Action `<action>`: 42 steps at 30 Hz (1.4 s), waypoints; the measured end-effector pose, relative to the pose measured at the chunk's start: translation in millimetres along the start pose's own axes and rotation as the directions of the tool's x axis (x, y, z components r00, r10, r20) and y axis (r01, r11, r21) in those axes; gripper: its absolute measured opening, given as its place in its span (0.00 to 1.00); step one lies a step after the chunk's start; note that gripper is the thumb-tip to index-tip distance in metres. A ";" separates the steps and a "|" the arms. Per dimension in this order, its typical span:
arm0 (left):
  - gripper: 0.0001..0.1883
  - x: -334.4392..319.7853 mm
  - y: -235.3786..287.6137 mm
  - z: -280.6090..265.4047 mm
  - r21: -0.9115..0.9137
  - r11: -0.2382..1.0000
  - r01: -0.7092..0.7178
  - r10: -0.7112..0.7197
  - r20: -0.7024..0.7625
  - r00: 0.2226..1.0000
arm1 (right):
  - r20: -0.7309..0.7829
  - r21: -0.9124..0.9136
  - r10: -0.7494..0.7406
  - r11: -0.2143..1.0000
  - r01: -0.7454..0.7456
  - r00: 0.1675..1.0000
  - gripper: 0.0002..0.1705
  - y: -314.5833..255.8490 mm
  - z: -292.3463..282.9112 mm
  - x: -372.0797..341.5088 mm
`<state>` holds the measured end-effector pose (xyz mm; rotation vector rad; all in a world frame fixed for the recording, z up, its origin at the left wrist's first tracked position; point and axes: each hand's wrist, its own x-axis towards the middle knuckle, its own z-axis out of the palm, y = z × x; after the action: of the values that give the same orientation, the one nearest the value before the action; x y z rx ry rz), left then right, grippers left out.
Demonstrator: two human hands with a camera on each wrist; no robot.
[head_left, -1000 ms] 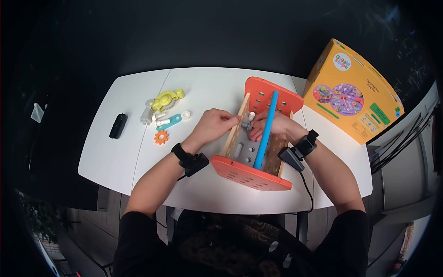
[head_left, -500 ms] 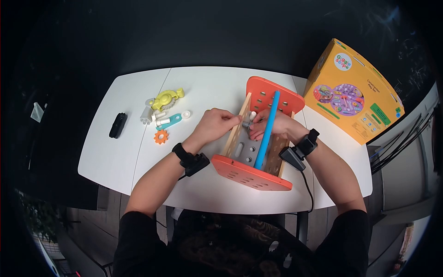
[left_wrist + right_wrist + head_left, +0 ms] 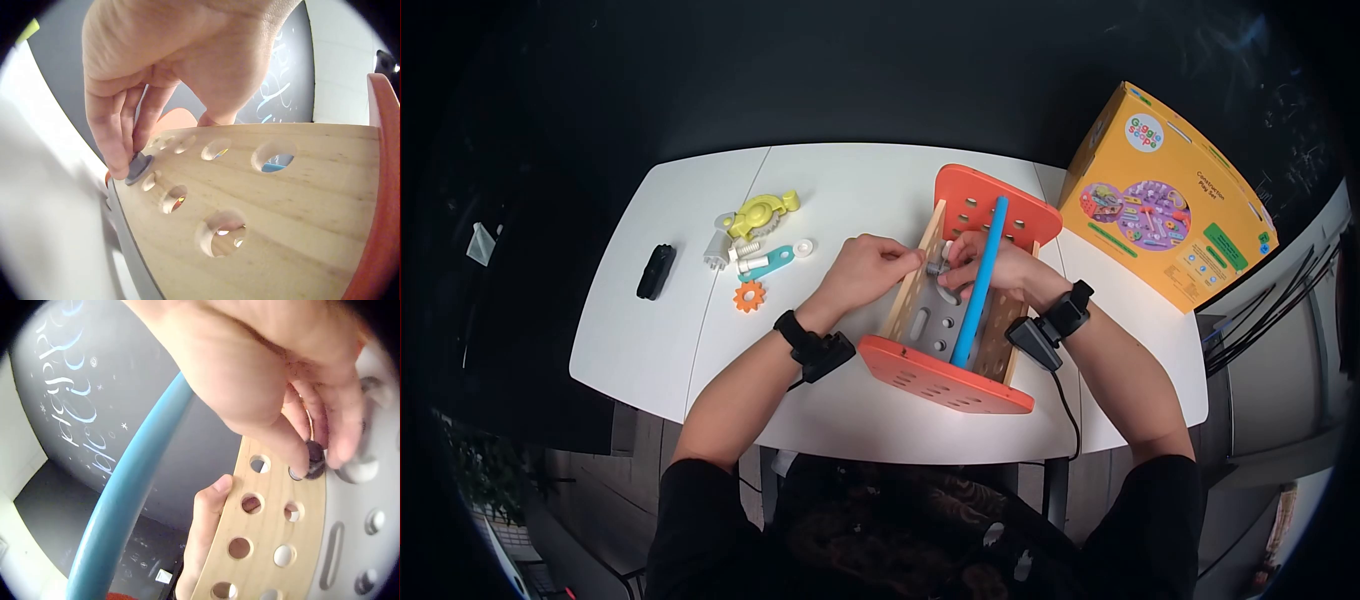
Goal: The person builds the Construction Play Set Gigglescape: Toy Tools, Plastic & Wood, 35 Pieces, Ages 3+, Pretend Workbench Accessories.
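A toy toolbox with orange end panels point(image 3: 950, 380), a blue handle bar point(image 3: 982, 280) and pierced wooden sides stands on the table. My left hand point(image 3: 868, 272) is at its left wooden side panel point(image 3: 294, 212). Its fingertips hold a grey bolt head point(image 3: 140, 167) against the outer face, while the thumb lies over the top edge. Reaching inside under the blue bar, my right hand point(image 3: 1005, 270) pinches a dark grey nut point(image 3: 316, 461) between thumb and fingers, close against the panel's inner face. The bolt's shaft is mostly hidden.
Left on the white table point(image 3: 830, 190) lie a yellow-green toy saw point(image 3: 762, 214), a grey toy piece point(image 3: 718, 248), white screws point(image 3: 752, 265), a teal strip point(image 3: 778, 259), a white ring point(image 3: 803, 247) and an orange gear point(image 3: 749, 297). A black object point(image 3: 657, 272) lies further left; a yellow box point(image 3: 1170, 200) stands right.
My right hand's fingers have shifted around the nut, opening out and closing in again slightly higher. The left hand has stayed at the panel.
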<state>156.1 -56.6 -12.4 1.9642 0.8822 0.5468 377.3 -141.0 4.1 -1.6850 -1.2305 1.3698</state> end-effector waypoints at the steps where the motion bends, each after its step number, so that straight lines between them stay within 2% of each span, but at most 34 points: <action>1: 0.26 0.0 -0.2 0.4 -0.001 1.000 0.001 -0.001 -0.004 1.000 | 0.015 -0.010 0.004 1.000 -0.003 1.000 0.14 1.5 -1.4 2.1; 3: 0.26 0.3 -0.8 0.9 -0.001 1.000 0.002 -0.002 -0.008 1.000 | 0.030 -0.021 0.007 1.000 -0.006 1.000 0.14 6.6 -3.1 5.8; 5: 0.27 0.8 -1.3 1.0 0.001 1.000 0.003 -0.003 -0.012 1.000 | 0.025 0.052 -0.045 0.998 0.043 0.999 0.14 10.4 -3.2 8.2; 9: 0.27 -0.4 -0.5 1.0 -0.007 1.000 -0.001 0.001 -0.011 1.000 | 0.036 0.062 0.001 0.998 -0.003 0.999 0.14 9.4 -3.7 7.8; 11: 0.27 0.6 -1.5 1.1 0.002 1.000 -0.016 0.016 -0.010 1.000 | 0.084 0.093 0.021 0.995 -0.029 0.996 0.19 6.7 -3.8 5.2; 15: 0.27 -1.0 0.3 1.2 0.011 1.000 -0.017 0.017 -0.017 1.000 | 0.067 0.082 0.106 0.990 -0.111 0.992 0.26 -2.1 0.6 2.6; 17: 0.26 -1.4 1.2 1.4 0.001 0.999 -0.035 0.035 -0.023 0.999 | -0.008 0.049 0.060 0.997 -0.060 0.998 0.22 -2.7 4.2 0.8; 18: 0.26 -1.3 1.2 1.2 0.001 0.999 -0.034 0.034 -0.022 0.999 | -0.007 0.049 0.061 0.997 -0.061 0.998 0.22 -0.8 4.2 1.4; 20: 0.26 -0.8 1.5 1.3 0.002 1.000 -0.026 0.026 -0.018 1.000 | -0.016 -0.017 -0.029 0.999 0.029 0.999 0.17 3.5 2.7 2.2; 23: 0.26 0.3 -0.5 2.4 0.001 1.000 -0.025 0.025 -0.019 1.000 | 0.043 -0.020 -0.012 1.000 0.013 0.999 0.13 2.9 -1.7 3.8; 25: 0.26 0.3 -0.6 2.6 0.000 1.000 -0.029 0.029 -0.020 0.999 | 0.012 -0.034 -0.004 0.999 0.005 1.000 0.13 4.0 -0.7 4.6; 27: 0.26 0.3 -0.8 2.8 -0.002 0.999 -0.032 0.032 -0.020 0.999 | -0.019 -0.046 0.004 0.999 -0.005 1.000 0.15 3.8 -0.4 5.1; 32: 0.26 -0.2 0.3 2.1 -0.004 1.000 -0.016 0.016 -0.014 1.000 | 0.076 0.041 0.053 0.998 -0.057 0.996 0.29 10.4 -3.5 14.0; 36: 0.26 0.7 -1.0 2.3 0.001 1.000 -0.022 0.022 -0.013 1.000 | 0.015 0.130 0.107 0.986 -0.108 0.994 0.24 3.0 -0.1 8.5; 38: 0.26 0.9 -1.5 3.2 -0.012 0.999 -0.034 0.034 -0.015 0.999 | -0.044 0.000 0.024 1.000 -0.024 0.999 0.20 2.0 2.8 5.6; 42: 0.26 0.3 0.3 2.5 0.004 1.000 -0.019 0.019 -0.011 1.000 | -0.019 -0.062 -0.056 0.997 0.054 0.998 0.15 6.6 1.5 7.1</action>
<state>158.0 -57.9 -13.4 1.9767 0.8733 0.5679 377.8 -137.0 -4.8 -1.6898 -1.3095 1.2909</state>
